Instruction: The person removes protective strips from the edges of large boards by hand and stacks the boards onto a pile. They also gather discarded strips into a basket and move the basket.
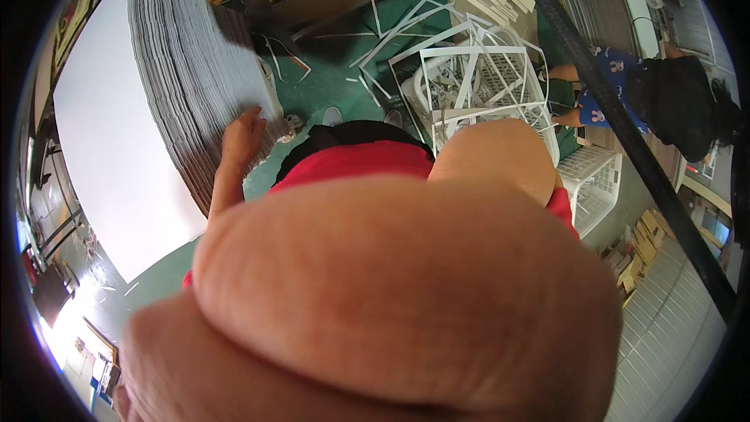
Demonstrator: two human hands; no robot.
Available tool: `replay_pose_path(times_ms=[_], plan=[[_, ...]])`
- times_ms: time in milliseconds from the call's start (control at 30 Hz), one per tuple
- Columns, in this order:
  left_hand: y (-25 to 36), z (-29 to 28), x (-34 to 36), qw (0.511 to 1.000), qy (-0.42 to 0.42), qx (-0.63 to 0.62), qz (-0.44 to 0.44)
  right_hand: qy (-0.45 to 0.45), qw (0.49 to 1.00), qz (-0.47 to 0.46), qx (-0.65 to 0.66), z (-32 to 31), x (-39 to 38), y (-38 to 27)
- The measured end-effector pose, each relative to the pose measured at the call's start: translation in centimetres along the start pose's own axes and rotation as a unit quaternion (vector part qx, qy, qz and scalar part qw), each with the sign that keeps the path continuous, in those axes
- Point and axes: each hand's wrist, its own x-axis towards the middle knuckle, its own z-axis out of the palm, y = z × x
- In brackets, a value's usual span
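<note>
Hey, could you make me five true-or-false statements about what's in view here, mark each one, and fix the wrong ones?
1. The left hand is at the side of a stack of sheets. True.
2. The right hand is reaching into a basket. False: it looks to be raised close to the camera, filling much of the lower picture.
3. White frames and strips are piled in the basket. True.
4. The floor is red. False: it is green.
5. Another person is at the left of the picture. False: that person is at the right.
</note>
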Motion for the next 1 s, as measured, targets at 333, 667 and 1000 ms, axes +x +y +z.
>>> replay_pose_path(times_ms=[333, 667, 1000], plan=[[8.6, 3.1, 0.7, 0.998, -0.050, 0.009, 0.029, 0.222, 0.865, 0.437, -0.113, -0.3, -14.2, 4.9], [13.0, 5.6, 0.6, 0.997, -0.069, 0.006, 0.033, 0.531, 0.453, 0.715, 0.048, -2.7, -34.0, 10.8], [14.4, 6.6, -0.5, 0.998, -0.056, -0.003, 0.030, 0.490, 0.489, 0.718, 0.068, -4.8, -35.7, 13.5]])
